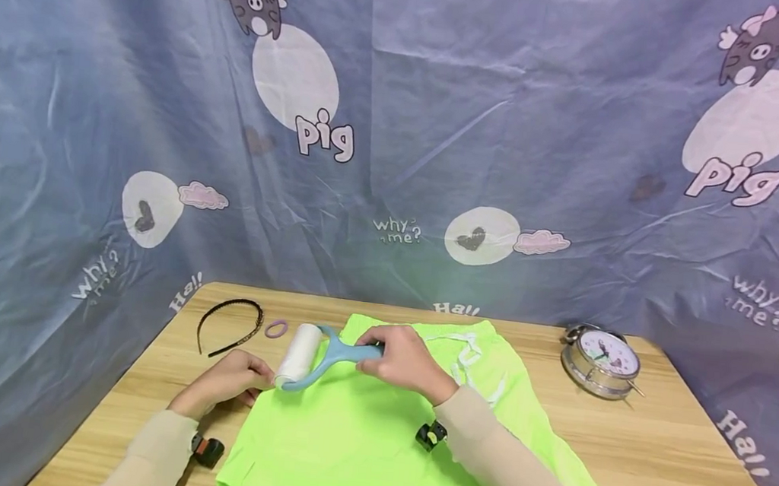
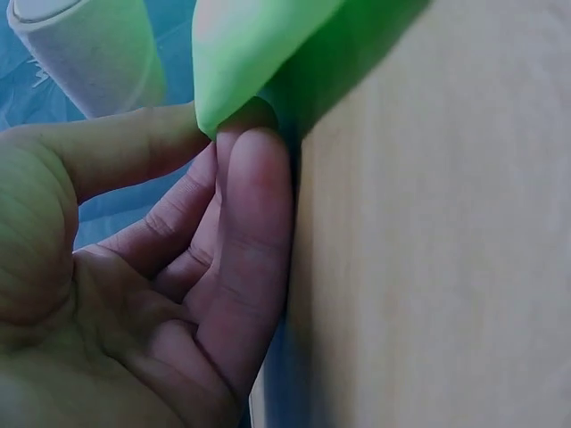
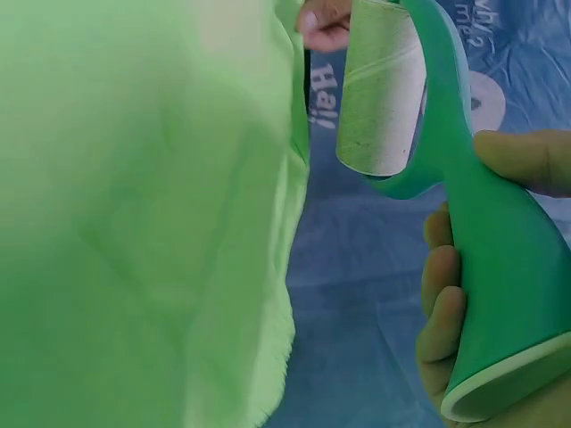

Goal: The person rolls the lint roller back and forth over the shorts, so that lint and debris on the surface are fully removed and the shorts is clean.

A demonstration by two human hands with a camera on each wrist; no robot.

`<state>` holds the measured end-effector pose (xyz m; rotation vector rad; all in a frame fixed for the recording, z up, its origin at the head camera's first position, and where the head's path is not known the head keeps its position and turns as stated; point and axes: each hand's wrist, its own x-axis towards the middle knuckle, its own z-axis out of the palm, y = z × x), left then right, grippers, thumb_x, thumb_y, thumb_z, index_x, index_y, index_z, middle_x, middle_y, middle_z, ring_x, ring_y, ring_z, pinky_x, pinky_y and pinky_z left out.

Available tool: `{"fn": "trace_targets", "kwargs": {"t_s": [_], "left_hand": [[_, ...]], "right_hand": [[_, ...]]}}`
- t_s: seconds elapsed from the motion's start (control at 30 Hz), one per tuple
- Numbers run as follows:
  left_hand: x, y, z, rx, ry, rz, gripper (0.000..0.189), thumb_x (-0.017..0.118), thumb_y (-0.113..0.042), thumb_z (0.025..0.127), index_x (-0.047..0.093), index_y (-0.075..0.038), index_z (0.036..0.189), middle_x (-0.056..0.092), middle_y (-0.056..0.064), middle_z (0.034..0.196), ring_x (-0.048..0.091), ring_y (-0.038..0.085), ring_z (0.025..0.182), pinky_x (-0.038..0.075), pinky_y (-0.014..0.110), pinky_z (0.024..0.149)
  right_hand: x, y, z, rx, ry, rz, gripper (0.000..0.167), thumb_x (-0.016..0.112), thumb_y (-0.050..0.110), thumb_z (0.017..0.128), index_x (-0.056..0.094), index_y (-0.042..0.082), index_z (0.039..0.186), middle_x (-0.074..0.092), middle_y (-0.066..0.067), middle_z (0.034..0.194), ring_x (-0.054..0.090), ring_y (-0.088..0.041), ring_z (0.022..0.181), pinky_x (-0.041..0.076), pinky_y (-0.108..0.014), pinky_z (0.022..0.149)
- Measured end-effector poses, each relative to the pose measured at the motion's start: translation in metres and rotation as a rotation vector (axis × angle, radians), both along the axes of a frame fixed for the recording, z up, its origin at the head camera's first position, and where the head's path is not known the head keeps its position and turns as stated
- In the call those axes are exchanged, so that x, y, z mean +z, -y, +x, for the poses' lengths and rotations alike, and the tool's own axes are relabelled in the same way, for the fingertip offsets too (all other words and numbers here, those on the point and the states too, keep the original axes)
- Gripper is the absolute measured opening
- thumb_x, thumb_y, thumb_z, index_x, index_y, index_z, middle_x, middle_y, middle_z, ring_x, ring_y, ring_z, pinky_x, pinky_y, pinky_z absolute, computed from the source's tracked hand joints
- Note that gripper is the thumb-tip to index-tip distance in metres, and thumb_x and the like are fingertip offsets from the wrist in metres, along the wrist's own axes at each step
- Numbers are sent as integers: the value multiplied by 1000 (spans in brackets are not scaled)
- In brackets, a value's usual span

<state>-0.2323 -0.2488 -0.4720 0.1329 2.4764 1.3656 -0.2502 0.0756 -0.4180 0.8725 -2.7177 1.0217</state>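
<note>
Bright green shorts (image 1: 347, 438) with a white drawstring (image 1: 468, 356) lie spread on the wooden table. My right hand (image 1: 399, 357) grips the blue handle of a lint roller (image 1: 336, 355), its fingers wrapped round it in the right wrist view. The roller's white cylinder (image 3: 382, 89) is over the upper left part of the shorts; I cannot tell whether it touches the cloth. My left hand (image 1: 231, 379) is at the left edge of the shorts. Between thumb and fingers it pinches a corner of the green cloth (image 2: 236, 62), as the left wrist view shows.
A black headband (image 1: 261, 323) and a purple hair tie (image 1: 276, 329) lie at the back left of the table (image 1: 675, 449). A silver twin-bell alarm clock (image 1: 601, 363) is at the back right. Blue printed fabric (image 1: 410, 161) hangs behind and at both sides.
</note>
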Motion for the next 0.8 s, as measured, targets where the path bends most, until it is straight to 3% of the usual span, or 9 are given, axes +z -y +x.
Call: {"fn": "trace_targets", "kwargs": {"t_s": [0.3,0.8], "left_hand": [[-1,-1,-2,21,12,23,23,62,-5,88,71,9,104,68,9,84,62,15,64,59,30,58],[-1,0,-1,10,7,26,21,63,-4,85,71,9,100,65,6,76,60,14,60,59,29,55]], "right_hand": [[-8,11,5,5,-7,45,19,80,26,77,78,22,95,72,11,82,53,-1,62,44,-20,61],[-23,23,10,27,-83,118,20,80,27,75,78,22,95,67,13,79,48,1,61,40,-17,57]]}}
